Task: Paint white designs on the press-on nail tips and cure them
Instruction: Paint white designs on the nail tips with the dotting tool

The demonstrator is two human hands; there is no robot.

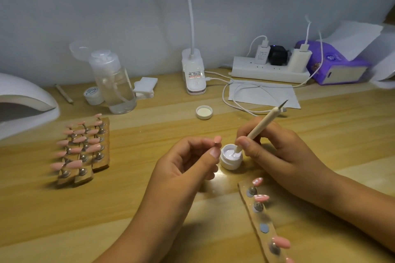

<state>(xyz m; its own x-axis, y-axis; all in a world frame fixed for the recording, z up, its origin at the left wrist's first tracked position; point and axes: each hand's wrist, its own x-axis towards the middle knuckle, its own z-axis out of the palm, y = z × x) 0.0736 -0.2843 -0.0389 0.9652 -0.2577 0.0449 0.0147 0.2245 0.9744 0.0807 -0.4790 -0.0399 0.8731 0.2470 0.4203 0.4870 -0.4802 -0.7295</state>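
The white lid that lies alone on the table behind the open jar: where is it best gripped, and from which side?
Probably pinch the white lid across its outer side wall, coming from straight above. It lies flat, open side up, so only the low rim offers a hold, and nothing leans on it.

Centre of frame: open jar (231,157) on the table (149,134), its lid (204,112) behind it. Left: racks of nail tips (82,149), curing lamp (23,100) at the far-left edge. Lower right: strip holder (264,228). Upper right: power strip (270,70).
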